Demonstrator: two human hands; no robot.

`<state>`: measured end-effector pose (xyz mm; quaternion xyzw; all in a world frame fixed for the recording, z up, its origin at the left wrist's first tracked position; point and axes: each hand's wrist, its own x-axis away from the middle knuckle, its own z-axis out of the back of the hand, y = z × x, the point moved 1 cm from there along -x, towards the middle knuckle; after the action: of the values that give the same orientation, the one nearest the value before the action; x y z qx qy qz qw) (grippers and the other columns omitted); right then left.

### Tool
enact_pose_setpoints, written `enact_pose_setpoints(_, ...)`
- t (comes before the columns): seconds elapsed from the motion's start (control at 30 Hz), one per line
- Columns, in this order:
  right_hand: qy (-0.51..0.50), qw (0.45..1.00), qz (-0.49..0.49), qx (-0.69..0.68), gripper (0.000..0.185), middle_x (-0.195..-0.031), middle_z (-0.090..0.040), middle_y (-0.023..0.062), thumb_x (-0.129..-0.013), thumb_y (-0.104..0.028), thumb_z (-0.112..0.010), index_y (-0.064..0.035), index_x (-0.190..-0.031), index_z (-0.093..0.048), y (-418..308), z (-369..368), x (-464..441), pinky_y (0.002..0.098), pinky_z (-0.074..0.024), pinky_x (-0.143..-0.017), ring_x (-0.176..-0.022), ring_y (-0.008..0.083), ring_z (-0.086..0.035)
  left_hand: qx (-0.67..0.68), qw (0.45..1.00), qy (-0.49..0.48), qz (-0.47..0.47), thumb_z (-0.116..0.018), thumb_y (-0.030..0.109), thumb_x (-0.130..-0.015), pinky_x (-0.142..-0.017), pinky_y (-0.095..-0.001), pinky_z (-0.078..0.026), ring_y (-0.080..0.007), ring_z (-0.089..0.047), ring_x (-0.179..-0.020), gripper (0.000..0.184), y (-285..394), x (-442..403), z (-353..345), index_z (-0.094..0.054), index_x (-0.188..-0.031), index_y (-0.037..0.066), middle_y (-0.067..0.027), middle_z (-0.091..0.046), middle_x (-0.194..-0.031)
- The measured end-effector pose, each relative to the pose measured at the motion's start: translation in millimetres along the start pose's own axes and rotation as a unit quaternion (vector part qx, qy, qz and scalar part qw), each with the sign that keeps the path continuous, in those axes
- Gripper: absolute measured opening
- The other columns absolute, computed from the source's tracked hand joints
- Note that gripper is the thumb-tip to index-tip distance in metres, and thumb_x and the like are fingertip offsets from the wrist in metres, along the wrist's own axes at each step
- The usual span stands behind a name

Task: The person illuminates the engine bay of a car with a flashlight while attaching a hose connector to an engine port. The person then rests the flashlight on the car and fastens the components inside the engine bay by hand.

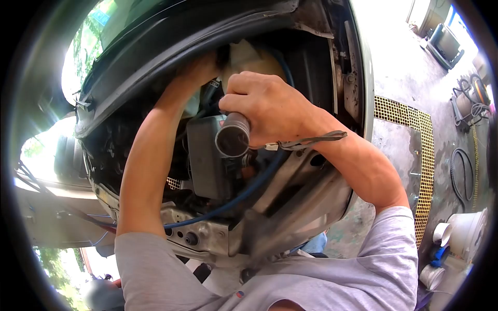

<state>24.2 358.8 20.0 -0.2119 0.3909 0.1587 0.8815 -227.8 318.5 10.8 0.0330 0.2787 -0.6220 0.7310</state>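
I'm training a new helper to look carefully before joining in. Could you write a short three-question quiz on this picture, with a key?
1. Which hand grips the gray cylinder?
2. True or false: the blue hose lies coiled on the floor.
3. What color is the grating at the right of the picture?
A. Blue
B. Yellow
C. Red

Key:
1. The right hand.
2. False; it curves past the dark box.
3. B.
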Motion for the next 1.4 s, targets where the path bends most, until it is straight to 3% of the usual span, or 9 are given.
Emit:
enact_pose_setpoints(0.1, -0.016, 1.0, -0.002, 0.002, 0.033, -0.088, -0.061, 0.0109, -0.065, -0.029, -0.083, -0.0058, -0.083, -0.067, 0.8, 1.4, 0.5, 0.0415, -0.0535, -0.077, -0.089, 0.0316, -0.063, 0.109, 0.994, 0.019, -0.025, -0.06, 0.022, -0.087, -0.093, -0.0472, -0.048, -0.041, -0.063, -0.103, 0.035, 2.8, 0.8, 5.6, -0.065, -0.116, 0.004, -0.023, -0.067, -0.111)
enact_pose_setpoints(0.4, 0.023, 0.999, 0.001, 0.028, 0.03, -0.086, -0.058, 0.0086, -0.06, -0.017, -0.08, -0.0079, -0.084, -0.064, 5.3, -0.6, 4.1, 0.042, -0.0536, -0.07, -0.083, 0.0303, -0.061, -0.002, 0.998, 0.007, -0.064, -0.063, 0.02, -0.081, -0.089, -0.05, -0.05, -0.0431, -0.065, -0.095, 0.04, -16.7, 6.4, -9.1, -0.065, -0.114, -0.002, -0.0281, -0.068, -0.102)
enact_pose_setpoints(0.6, 0.032, 0.999, 0.027, 0.033, 0.026, -0.087, -0.059, 0.0089, -0.069, -0.02, -0.08, -0.0068, -0.086, -0.065, -1.9, 3.7, 3.9, 0.04, -0.0543, -0.068, -0.081, 0.0302, -0.062, -0.052, 0.969, -0.233, 0.06, -0.07, 0.017, -0.071, -0.097, -0.0473, -0.049, -0.0436, -0.065, -0.106, 0.042, 3.2, -1.7, 10.0, -0.071, -0.106, -0.007, -0.032, -0.066, -0.112)
enact_pose_setpoints(0.73, 0.066, 0.996, 0.064, 0.009, 0.029, -0.092, -0.061, 0.0101, -0.077, -0.025, -0.08, -0.0059, -0.095, -0.068, -3.5, 3.5, 2.8, 0.0395, -0.0554, -0.068, -0.083, 0.0305, -0.063, 0.006, 0.988, -0.119, 0.103, -0.068, 0.018, -0.073, -0.094, -0.0469, -0.051, -0.043, -0.065, -0.108, 0.036, 7.3, 3.5, 11.4, -0.073, -0.102, -0.003, -0.031, -0.068, -0.107)
enact_pose_setpoints(0.9, 0.007, 0.994, 0.05, 0.1, 0.038, -0.099, -0.059, 0.0086, -0.069, -0.02, -0.08, -0.0075, -0.102, -0.068, -24.0, 13.3, 6.4, 0.0392, -0.0568, -0.068, -0.089, 0.0284, -0.064, 0.027, 0.98, -0.169, 0.098, -0.066, 0.028, -0.081, -0.087, -0.051, -0.05, -0.0453, -0.066, -0.095, 0.036, 2.1, 3.4, 6.7, -0.071, -0.093, -0.005, -0.0334, -0.066, -0.097)
enact_pose_setpoints(1.1, 0.107, 0.971, -0.07, 0.202, 0.037, -0.105, -0.06, 0.0094, -0.08, -0.033, -0.076, -0.0114, -0.109, -0.066, -73.9, 25.1, 51.6, 0.0338, -0.0519, -0.057, -0.066, 0.0184, -0.063, 0.066, 0.983, -0.139, 0.096, -0.067, 0.028, -0.079, -0.09, -0.0525, -0.05, -0.0488, -0.065, -0.098, 0.035, -6.5, 7.9, -7.7, -0.07, -0.095, -0.004, -0.0322, -0.068, -0.098)
enact_pose_setpoints(1.17, 0.187, 0.944, -0.161, 0.221, 0.032, -0.113, -0.061, 0.0108, -0.079, -0.027, -0.08, -0.0121, -0.105, -0.068, -85.2, 24.8, 56.6, 0.035, -0.055, -0.061, -0.072, 0.0211, -0.067, 0.046, 0.963, -0.243, 0.105, -0.066, 0.024, -0.077, -0.105, -0.0513, -0.044, -0.0482, -0.058, -0.117, 0.049, -8.7, -0.1, -4.7, -0.064, -0.115, -0.009, -0.0361, -0.062, -0.119)
enact_pose_setpoints(1.27, 0.279, 0.886, -0.338, 0.152, 0.03, -0.122, -0.06, 0.0142, -0.079, -0.017, -0.084, -0.0115, -0.103, -0.069, -103.4, 11.6, 58.0, 0.0415, -0.061, -0.07, -0.09, 0.0304, -0.071, -0.015, 0.98, -0.183, 0.079, -0.067, 0.025, -0.077, -0.109, -0.048, -0.043, -0.0441, -0.055, -0.125, 0.053, -17.8, 5.8, -23.3, -0.066, -0.119, -0.009, -0.0341, -0.059, -0.128)
enact_pose_setpoints(1.4, 0.308, 0.866, -0.357, 0.166, 0.027, -0.133, -0.052, 0.0191, -0.081, -0.016, -0.078, -0.0108, -0.103, -0.063, -108.6, -23.2, 51.0, 0.042, -0.0582, -0.063, -0.082, 0.0362, -0.068, 0.0, 0.967, -0.235, 0.096, -0.067, 0.027, -0.078, -0.116, -0.047, -0.036, -0.0437, -0.046, -0.135, 0.063, -9.5, -1.5, -10.0, -0.059, -0.128, -0.011, -0.0347, -0.052, -0.138)
